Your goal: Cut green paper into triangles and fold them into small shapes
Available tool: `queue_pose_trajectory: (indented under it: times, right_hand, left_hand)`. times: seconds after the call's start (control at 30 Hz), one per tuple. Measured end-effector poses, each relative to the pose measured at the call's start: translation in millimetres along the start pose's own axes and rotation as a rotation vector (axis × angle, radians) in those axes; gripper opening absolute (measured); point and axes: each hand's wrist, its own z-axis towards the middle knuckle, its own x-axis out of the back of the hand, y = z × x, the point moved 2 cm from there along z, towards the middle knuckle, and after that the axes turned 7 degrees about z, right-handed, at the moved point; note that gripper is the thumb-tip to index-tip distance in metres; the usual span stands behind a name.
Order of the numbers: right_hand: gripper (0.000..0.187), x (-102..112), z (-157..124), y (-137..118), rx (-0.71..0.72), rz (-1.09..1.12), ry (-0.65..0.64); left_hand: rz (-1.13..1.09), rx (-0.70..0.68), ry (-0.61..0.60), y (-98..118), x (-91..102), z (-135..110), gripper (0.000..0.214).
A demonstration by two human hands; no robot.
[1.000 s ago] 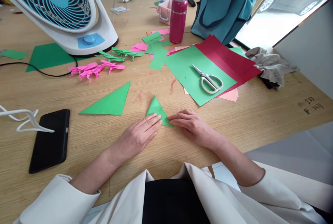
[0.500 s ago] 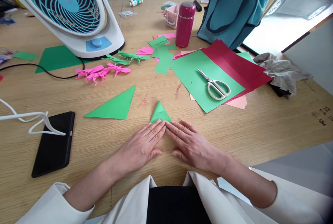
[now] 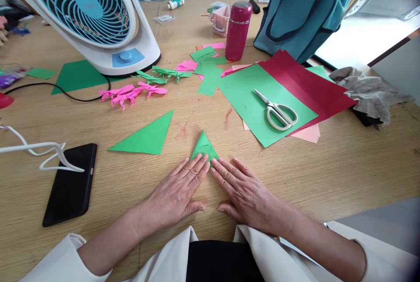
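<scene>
A small folded green paper triangle (image 3: 202,144) lies on the table in front of me, its tip pointing away. My left hand (image 3: 179,188) rests flat with its fingertips on the paper's lower left part. On the lower right edge are the fingertips of my right hand (image 3: 244,192), also laid flat. Both hands have outstretched fingers, and they cover the paper's near edge. To the left lies a larger flat green paper triangle (image 3: 146,135), touched by neither hand.
White-handled scissors (image 3: 278,113) lie on green and red paper sheets (image 3: 302,81) at right. A phone (image 3: 70,186) with a white cable is at left. Farther back are pink and green paper figures (image 3: 126,94), a fan (image 3: 88,11), a magenta flask (image 3: 238,33) and a teal bag (image 3: 302,15).
The view has shifted slightly. My left fingertips have moved a little up onto the folded paper, while my right fingertips stay at its right edge.
</scene>
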Motion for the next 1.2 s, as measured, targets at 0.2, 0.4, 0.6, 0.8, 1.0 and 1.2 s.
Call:
queue_pose_trajectory:
  times: [0.2,0.4,0.6,0.8,1.0,1.2]
  right_hand:
    - [0.075,-0.5,-0.4,1.8,0.002,0.014,-0.009]
    - [0.078,-2.2,-0.9,1.8,0.008,0.024,0.025]
    - [0.075,-1.6,-0.7,1.0,0.004,0.023,0.028]
    - [0.075,-0.4,-1.0,0.4,0.008,0.019,0.033]
    - [0.073,-0.1,-1.7,0.6,0.009,0.000,0.023]
    - [0.073,-0.4,-1.6,-0.1,0.014,-0.001,0.043]
  left_hand:
    - [-0.016,-0.018,-0.012,-6.8,1.9,6.3,0.098]
    - [0.000,-0.025,-0.020,-15.6,-2.0,11.3,0.102]
    - [-0.023,-0.025,-0.043,-19.7,-5.2,12.7,0.102]
    - [-0.015,-0.047,-0.036,-23.5,-0.8,17.4,0.102]
    - [0.028,-0.039,-0.017,-30.6,0.5,25.7,0.103]
    - [0.025,-0.027,-0.003,-38.0,-2.2,33.3,0.102]
